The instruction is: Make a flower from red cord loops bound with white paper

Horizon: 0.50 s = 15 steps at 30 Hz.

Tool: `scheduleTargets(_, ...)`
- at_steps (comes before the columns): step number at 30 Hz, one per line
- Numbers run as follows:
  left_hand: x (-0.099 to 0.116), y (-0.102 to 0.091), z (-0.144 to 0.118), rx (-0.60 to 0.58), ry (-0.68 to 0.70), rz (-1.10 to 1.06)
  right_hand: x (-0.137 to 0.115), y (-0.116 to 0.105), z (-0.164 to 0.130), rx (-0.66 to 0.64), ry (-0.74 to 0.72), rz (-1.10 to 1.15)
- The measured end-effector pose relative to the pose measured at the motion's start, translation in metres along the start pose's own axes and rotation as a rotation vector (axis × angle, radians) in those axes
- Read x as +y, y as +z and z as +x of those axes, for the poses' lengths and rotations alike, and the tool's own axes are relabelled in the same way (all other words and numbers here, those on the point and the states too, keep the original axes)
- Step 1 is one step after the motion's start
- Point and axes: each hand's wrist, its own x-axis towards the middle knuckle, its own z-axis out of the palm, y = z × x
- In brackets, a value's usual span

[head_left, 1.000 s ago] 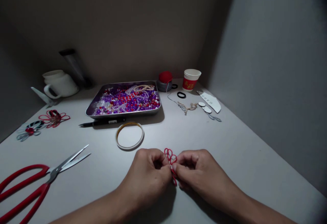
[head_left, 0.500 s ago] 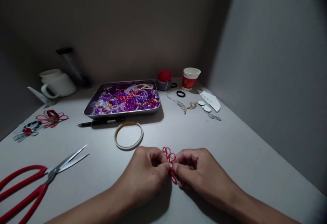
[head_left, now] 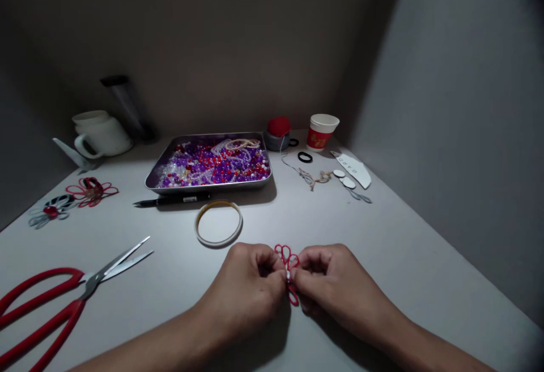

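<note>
Change: since the frame a second before, both hands and the red wire loops had edged slightly to the right and nearer each other; the desk items kept their layout.
Left hand point(head_left: 250, 284): curled nearly closed, thumb and forefinger tips pinched on the red wire loops point(head_left: 289, 270) from the left.
Right hand point(head_left: 329, 284): likewise curled, fingertips point(head_left: 296, 281) pinching the same piece from the right, touching the left hand's tips.
Red wire loops: held between the two hands just above the desk point(head_left: 403, 259), small petals rising above the fingers, one strand hanging below.
Tape ring point(head_left: 218, 223): flat on the desk, just beyond the left hand.
Scissors point(head_left: 63, 304): red-handled, blades slightly apart, well to the left.
Tray point(head_left: 210, 162): metal, filled with purple, red and clear beads, at the back centre.
Pen point(head_left: 172, 200): black, lying along the tray's near edge.
Paper cup point(head_left: 322, 132): red and white, upright at the back right.
Finished flowers point(head_left: 72, 199): a red and a grey wire flower, far left.
</note>
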Motion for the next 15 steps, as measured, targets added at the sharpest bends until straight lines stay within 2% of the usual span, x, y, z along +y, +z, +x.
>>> scheduleTargets(15, 0.0025, -0.0013, 0.0000, -0.015, -0.008, -0.071, 0.0029, -0.0033, -0.0016, -0.095, -0.023, 0.035)
